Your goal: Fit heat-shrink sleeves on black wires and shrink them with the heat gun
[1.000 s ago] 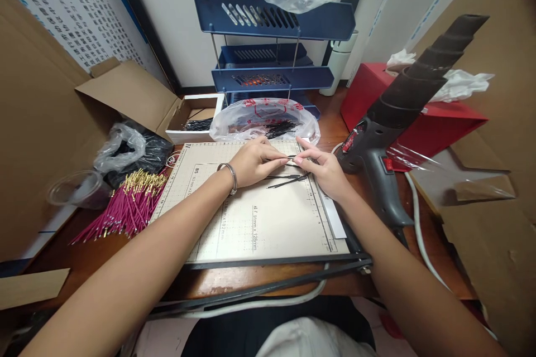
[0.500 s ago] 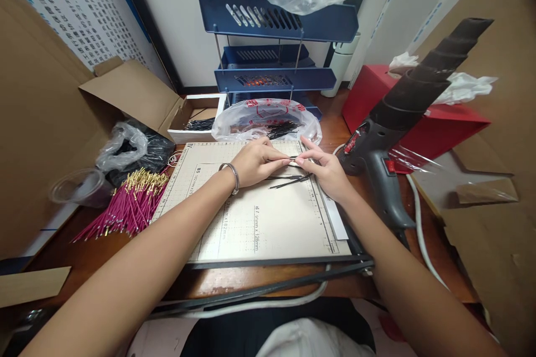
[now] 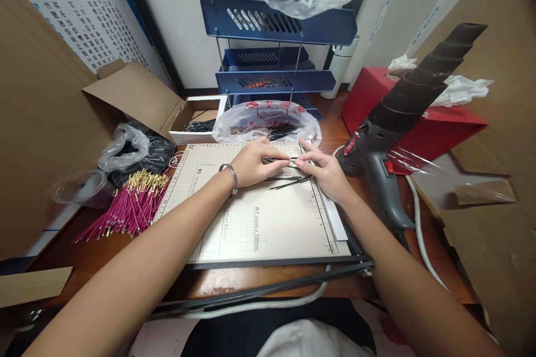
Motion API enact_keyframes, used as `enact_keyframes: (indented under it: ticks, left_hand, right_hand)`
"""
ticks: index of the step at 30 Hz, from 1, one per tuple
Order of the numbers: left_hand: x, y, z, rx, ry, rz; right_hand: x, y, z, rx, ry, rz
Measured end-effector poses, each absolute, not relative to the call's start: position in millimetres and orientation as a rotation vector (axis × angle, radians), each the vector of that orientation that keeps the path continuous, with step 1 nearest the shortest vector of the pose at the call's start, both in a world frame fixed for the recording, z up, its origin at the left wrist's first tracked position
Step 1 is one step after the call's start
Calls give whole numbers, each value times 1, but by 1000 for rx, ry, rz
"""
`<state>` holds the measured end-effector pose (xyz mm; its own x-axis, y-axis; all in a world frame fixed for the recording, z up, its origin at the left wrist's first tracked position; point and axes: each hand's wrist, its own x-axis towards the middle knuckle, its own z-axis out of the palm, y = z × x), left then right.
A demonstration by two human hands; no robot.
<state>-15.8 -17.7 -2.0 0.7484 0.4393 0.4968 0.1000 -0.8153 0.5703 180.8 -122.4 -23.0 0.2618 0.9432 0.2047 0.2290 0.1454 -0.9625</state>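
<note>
My left hand (image 3: pixel 257 163), with a metal bracelet on the wrist, lies over the upper middle of a cream paper trimmer board (image 3: pixel 234 217). Its thumb and forefinger close on one end of a thin black wire (image 3: pixel 293 162). Just to the right, my right hand (image 3: pixel 324 170) pinches the same wire's other end, with the fingertips of both hands almost meeting. Several loose black wires (image 3: pixel 287 182) lie on the board below the fingers. Fingers hide most of the held piece.
Behind the board sit a plastic bag (image 3: pixel 234 128) and an open box (image 3: pixel 188 136) holding black wires. Magenta wires with gold ends (image 3: pixel 134 206) are piled left. A heat gun (image 3: pixel 381 173) stands right, by a red tissue box (image 3: pixel 452 128). The trimmer's arm (image 3: pixel 272 289) crosses the front.
My left thumb and forefinger have parted slightly around the wire, and my right fingertips have shifted a little. The wires on the board stay where they were.
</note>
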Motion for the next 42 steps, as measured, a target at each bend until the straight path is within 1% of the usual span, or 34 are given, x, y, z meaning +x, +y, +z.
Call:
enact_keyframes:
  ticks: [18,42]
  left_hand:
    - [-15,-17,-2,2497,333,829]
    - [-16,-15,-1,2559,391,785]
  right_hand:
    - [181,-123,-21,-1338,-1210,780]
    - [182,-121,-23,-1375,-1235,750]
